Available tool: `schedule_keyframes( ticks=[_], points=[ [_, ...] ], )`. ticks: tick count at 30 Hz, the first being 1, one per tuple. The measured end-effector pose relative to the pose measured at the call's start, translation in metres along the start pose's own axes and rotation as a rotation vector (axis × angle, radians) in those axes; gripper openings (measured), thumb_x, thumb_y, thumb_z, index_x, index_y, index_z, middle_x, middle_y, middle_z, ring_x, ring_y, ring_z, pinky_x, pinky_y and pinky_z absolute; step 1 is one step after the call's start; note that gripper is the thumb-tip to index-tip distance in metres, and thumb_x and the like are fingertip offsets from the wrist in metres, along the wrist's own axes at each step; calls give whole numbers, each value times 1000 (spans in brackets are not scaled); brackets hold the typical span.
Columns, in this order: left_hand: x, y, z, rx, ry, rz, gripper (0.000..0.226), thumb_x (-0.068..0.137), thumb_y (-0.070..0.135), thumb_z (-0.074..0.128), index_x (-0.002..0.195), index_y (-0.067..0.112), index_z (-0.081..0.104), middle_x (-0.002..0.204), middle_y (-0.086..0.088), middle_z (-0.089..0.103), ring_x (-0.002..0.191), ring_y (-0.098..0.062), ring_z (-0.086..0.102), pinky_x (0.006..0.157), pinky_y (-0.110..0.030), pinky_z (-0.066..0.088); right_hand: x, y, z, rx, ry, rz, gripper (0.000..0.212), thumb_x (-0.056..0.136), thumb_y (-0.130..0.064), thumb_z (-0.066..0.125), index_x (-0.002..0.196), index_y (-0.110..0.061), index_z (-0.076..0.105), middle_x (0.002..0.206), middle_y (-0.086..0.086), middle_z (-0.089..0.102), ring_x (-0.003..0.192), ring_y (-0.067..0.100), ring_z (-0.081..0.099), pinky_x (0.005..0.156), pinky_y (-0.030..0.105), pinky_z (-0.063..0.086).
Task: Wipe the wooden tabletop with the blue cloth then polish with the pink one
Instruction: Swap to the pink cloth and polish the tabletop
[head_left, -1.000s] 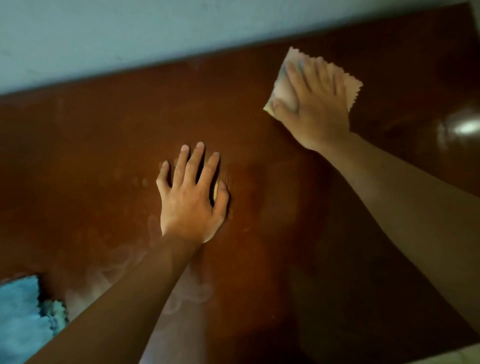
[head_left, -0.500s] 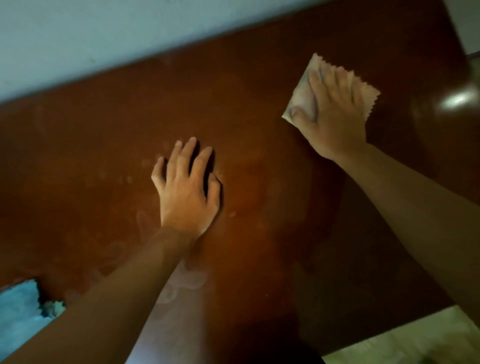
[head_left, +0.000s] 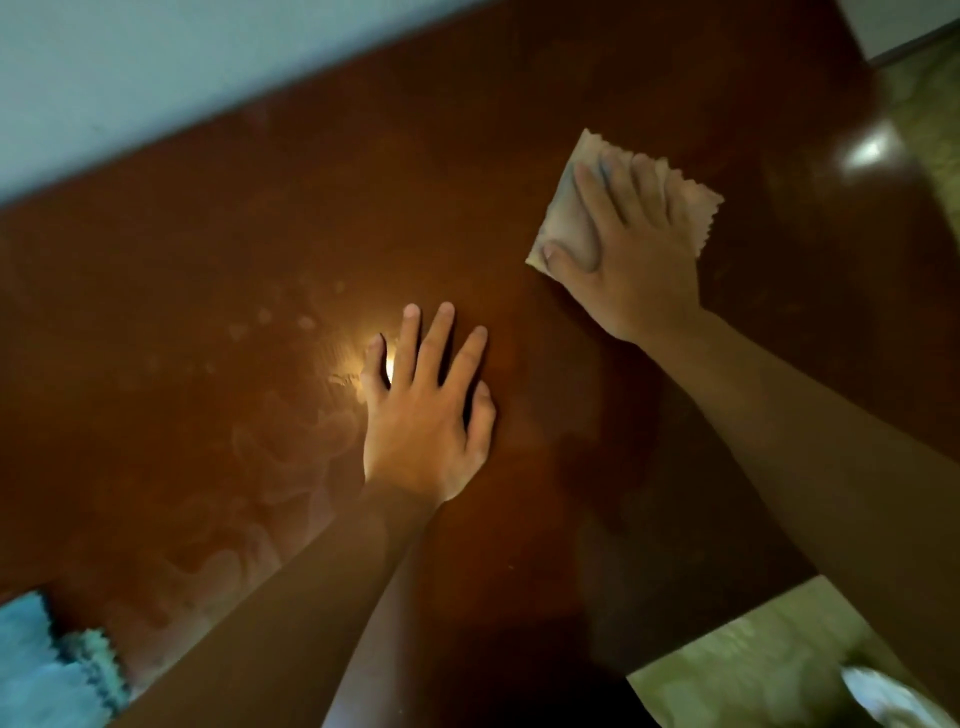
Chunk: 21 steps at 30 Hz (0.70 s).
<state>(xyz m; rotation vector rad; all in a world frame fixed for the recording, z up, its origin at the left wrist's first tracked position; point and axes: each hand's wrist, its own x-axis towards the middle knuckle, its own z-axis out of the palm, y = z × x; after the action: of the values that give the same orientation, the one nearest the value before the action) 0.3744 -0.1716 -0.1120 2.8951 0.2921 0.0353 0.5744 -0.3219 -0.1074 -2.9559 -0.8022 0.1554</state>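
The dark reddish-brown wooden tabletop (head_left: 218, 291) fills most of the view. My right hand (head_left: 628, 249) lies flat with straight fingers on the folded pink cloth (head_left: 563, 218), pressing it onto the wood at the right. My left hand (head_left: 426, 410) rests palm-down on the bare wood near the middle, fingers spread. The blue cloth (head_left: 36, 675) lies at the lower left corner, partly cut off by the frame edge. Pale smeary streaks mark the wood left of my left hand.
A pale wall (head_left: 156, 67) runs along the table's far edge. Light-coloured floor (head_left: 737, 670) shows past the table's near right corner and at the upper right. A bright glare spot (head_left: 865, 150) sits on the wood at the right.
My right hand has slid the pink cloth toward the table's right end. The view has swung right, showing more floor. My left hand stays planted on the wood.
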Motion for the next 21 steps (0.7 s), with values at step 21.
schedule_keyframes(
  ticks=[21],
  points=[
    [-2, -4, 11, -13, 80, 19, 50, 102, 39, 38, 148, 23, 45, 160, -10, 36, 152, -34, 21, 119, -57, 13, -97, -24, 17, -59, 41, 80, 78, 101, -67, 24, 163, -19, 23, 169, 14, 22, 157, 35, 16, 127, 55, 11]
  ],
)
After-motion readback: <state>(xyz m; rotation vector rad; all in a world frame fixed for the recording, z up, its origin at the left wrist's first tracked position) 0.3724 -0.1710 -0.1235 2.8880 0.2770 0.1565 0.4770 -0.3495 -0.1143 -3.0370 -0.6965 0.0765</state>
